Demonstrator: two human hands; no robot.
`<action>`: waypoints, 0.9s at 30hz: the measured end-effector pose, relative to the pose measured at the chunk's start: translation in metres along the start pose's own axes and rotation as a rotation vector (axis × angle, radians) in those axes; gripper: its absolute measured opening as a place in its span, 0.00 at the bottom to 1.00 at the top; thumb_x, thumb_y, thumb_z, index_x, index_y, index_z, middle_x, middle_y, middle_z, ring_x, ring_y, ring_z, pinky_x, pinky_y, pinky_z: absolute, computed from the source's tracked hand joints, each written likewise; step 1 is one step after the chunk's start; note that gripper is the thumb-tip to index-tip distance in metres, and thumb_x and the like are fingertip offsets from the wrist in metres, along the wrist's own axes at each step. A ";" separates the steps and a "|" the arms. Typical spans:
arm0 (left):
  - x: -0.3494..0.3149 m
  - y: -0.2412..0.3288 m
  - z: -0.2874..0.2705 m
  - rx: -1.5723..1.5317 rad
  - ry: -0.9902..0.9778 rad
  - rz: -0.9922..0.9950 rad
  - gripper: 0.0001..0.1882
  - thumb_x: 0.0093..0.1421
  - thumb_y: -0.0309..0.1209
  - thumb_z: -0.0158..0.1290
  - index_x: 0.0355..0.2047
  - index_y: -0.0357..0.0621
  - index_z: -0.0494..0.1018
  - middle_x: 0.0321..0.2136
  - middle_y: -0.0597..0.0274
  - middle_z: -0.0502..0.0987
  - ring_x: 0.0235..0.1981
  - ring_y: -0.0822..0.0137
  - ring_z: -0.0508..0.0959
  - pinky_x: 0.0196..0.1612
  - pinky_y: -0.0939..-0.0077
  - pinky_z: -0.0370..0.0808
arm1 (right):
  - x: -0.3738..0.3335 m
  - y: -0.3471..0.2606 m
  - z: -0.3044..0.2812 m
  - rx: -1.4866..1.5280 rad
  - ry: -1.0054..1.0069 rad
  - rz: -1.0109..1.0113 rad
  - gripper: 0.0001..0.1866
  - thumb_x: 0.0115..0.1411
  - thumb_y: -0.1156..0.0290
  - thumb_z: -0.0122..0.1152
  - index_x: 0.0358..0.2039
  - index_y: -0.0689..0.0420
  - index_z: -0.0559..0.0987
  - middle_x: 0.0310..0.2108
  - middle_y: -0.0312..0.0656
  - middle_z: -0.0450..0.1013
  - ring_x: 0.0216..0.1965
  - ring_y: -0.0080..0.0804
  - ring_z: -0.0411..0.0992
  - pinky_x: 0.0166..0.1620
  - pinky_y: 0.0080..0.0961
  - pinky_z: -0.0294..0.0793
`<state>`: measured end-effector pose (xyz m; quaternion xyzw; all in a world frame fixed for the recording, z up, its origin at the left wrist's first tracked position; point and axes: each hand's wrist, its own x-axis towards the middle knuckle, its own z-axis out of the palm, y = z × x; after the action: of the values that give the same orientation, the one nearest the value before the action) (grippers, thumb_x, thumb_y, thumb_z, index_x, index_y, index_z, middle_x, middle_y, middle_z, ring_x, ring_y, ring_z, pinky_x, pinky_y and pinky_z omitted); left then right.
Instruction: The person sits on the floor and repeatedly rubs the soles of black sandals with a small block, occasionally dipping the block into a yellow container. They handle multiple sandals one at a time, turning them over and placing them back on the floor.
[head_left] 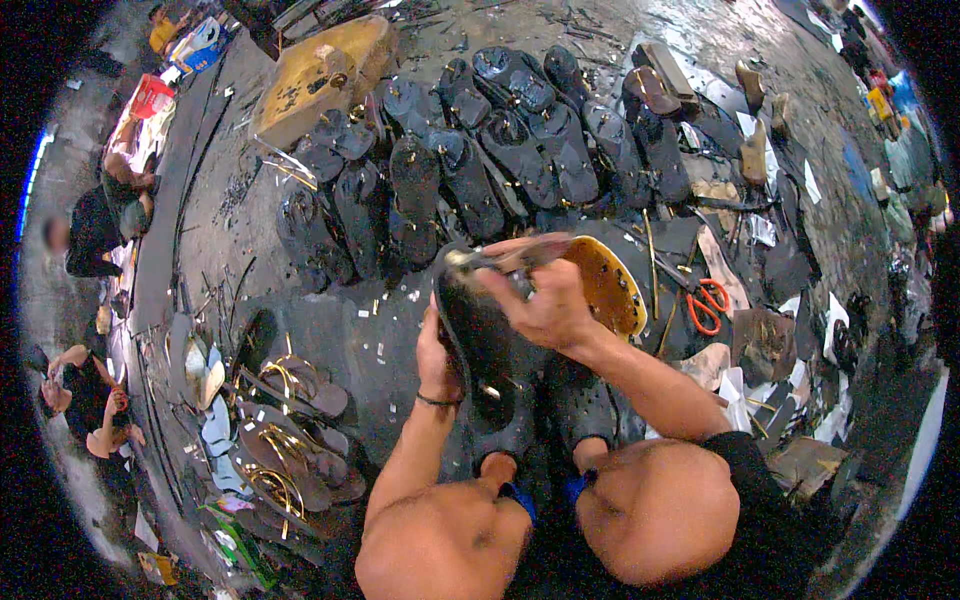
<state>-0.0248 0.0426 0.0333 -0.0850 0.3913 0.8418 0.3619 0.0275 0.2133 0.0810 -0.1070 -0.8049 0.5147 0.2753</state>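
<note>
My left hand (437, 358) grips the side edge of a dark sandal sole (482, 335), which is tilted up in front of my knees. Over the sole's upper end is my right hand (548, 308), its fingers closed and somewhat blurred. A smeared, brownish strip runs near those fingertips, and what they hold cannot be made out. Just behind the right hand sits a yellow-brown tub (632, 285) with dark specks on its wall, partly hidden by the hand.
Ahead lie several black sandals (480, 195) in rows. A large yellowish block (325, 75) is at far left. Orange-handled scissors (708, 306) rest among scraps on the right. At left are sandals with gold straps (285, 445). Other people (100, 235) sit along the left edge.
</note>
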 end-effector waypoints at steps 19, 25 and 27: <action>0.001 -0.018 0.013 0.289 0.112 0.406 0.23 0.73 0.45 0.43 0.49 0.37 0.74 0.42 0.62 0.79 0.40 0.68 0.79 0.43 0.73 0.77 | -0.034 -0.016 0.004 0.546 0.121 0.444 0.12 0.64 0.66 0.64 0.43 0.60 0.80 0.36 0.36 0.79 0.35 0.25 0.76 0.39 0.26 0.73; -0.088 -0.015 -0.010 -0.288 -0.049 -0.533 0.40 0.67 0.65 0.36 0.55 0.38 0.72 0.44 0.56 0.80 0.43 0.62 0.80 0.47 0.69 0.79 | -0.007 0.006 -0.041 1.083 0.108 0.780 0.12 0.65 0.60 0.62 0.41 0.56 0.81 0.37 0.32 0.79 0.33 0.20 0.72 0.37 0.22 0.69; -0.091 -0.013 -0.009 -0.323 -0.088 -0.519 0.41 0.66 0.66 0.37 0.54 0.38 0.72 0.44 0.56 0.80 0.43 0.62 0.81 0.46 0.68 0.79 | -0.019 0.017 -0.038 1.069 0.130 0.891 0.12 0.65 0.62 0.62 0.43 0.56 0.80 0.37 0.33 0.79 0.33 0.19 0.73 0.37 0.21 0.70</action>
<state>0.0489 -0.0075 0.0581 -0.2022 0.2015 0.7754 0.5633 0.0622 0.2413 0.0715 -0.3073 -0.3027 0.8966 0.1007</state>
